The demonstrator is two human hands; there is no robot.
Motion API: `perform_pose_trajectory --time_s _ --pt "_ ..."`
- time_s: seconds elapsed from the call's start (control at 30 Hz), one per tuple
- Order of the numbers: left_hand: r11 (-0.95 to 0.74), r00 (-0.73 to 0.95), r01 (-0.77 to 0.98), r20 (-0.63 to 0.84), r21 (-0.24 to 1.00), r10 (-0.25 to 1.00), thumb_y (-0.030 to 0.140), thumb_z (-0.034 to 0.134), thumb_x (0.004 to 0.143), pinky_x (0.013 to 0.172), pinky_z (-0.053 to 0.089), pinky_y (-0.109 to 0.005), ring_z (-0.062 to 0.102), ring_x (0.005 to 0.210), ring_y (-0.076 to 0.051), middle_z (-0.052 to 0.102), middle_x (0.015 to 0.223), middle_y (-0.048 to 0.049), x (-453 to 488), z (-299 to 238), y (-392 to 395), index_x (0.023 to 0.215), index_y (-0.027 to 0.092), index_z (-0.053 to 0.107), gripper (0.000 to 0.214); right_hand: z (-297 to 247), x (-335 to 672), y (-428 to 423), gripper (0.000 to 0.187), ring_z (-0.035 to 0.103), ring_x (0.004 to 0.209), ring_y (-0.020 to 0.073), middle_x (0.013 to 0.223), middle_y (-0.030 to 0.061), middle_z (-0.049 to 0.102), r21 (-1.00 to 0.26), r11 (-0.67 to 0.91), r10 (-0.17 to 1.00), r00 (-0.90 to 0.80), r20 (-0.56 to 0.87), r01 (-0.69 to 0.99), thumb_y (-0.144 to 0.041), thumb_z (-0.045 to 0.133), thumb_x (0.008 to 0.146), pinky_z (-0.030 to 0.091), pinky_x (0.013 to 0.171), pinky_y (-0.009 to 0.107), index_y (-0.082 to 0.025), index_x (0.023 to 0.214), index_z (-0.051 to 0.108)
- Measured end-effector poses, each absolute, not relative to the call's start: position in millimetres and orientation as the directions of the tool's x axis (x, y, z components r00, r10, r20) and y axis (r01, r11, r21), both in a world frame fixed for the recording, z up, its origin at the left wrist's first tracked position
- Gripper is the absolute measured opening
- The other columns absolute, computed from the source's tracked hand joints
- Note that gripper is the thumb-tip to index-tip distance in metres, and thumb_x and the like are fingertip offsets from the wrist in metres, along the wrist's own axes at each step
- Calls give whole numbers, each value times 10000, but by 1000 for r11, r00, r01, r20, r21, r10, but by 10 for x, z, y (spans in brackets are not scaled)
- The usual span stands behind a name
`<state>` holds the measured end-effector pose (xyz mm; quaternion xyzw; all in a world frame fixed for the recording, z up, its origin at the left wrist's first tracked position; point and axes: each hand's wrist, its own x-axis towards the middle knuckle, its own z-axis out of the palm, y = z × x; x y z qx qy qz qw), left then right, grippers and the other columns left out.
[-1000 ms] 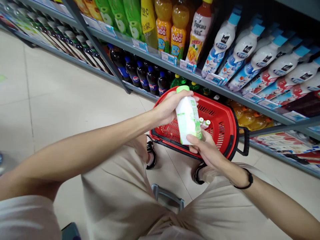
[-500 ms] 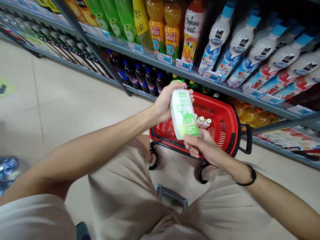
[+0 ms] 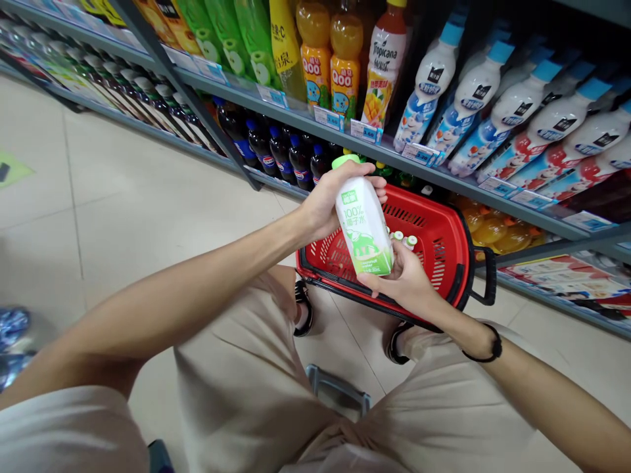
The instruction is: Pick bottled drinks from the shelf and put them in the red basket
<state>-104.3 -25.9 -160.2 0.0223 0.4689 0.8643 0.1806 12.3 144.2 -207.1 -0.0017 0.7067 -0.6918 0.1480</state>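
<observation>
A white and green coconut water bottle (image 3: 365, 226) with a green cap is held over the red shopping basket (image 3: 456, 263), its label facing up at me. My left hand (image 3: 329, 200) wraps round the bottle's upper part, just below the cap. At the lower end, my right hand (image 3: 407, 279) grips the base between thumb and fingers. Behind the bottle, several small bottles (image 3: 409, 242) with pale caps lie in the basket, partly hidden by the bottle and my right hand.
A shelf (image 3: 296, 118) of drinks runs across the front, with blue-capped bottles (image 3: 470, 92) at right and cola bottles (image 3: 261, 148) below. The basket's black handle (image 3: 486, 276) juts out right. A grey frame (image 3: 339, 387) stands on the floor between my legs.
The bottle has turned slightly in my hands, so its front label and green cap show more fully. My right fingers have shifted round the base. The basket stays in place.
</observation>
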Motion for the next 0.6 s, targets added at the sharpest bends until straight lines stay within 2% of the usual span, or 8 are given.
perform_pose_trajectory --time_s 0.1,0.2,0.33,0.5,0.6 --pt "-496 -936 -289 -134 819 325 376 809 789 970 665 -381 797 863 -201 796 902 -43 -1046 -1599 -306 988 165 670 322 -2023 80 1503 587 664 759 196 934 28 718 -954 298 -84 -995 -46 19 -504 978 705 556 634 325 -239 979 531" --pt "-504 -940 -275 -119 819 319 372 807 788 979 656 -384 796 868 -193 790 914 -26 -1035 -1594 -336 987 174 656 319 -1986 37 1571 604 654 717 200 899 27 722 -866 493 -31 -996 80 -85 -499 958 709 517 603 320 -258 987 478" --pt "-500 -938 -275 -114 822 328 387 812 781 988 655 -402 798 880 -201 787 924 -21 -1020 -1603 -343 977 181 647 328 -2012 3 1618 630 684 712 210 935 39 735 -829 542 -20 -988 151 -138 -507 929 718 530 565 313 -271 1021 430" --pt "-464 -933 -261 -98 846 346 413 778 792 1016 645 -460 803 963 -255 797 972 -64 -1030 -1628 -329 946 177 664 304 -2060 5 1631 665 743 840 240 1040 70 736 -834 524 -19 -981 192 -174 -451 920 706 596 614 333 -261 1135 449" --pt "-461 -928 -261 -88 848 363 424 773 795 991 650 -454 799 951 -254 799 976 -68 -1037 -1639 -322 932 176 674 300 -2072 15 1645 700 742 874 251 1086 84 728 -822 535 -27 -977 214 -195 -432 922 695 618 644 354 -256 1191 460"
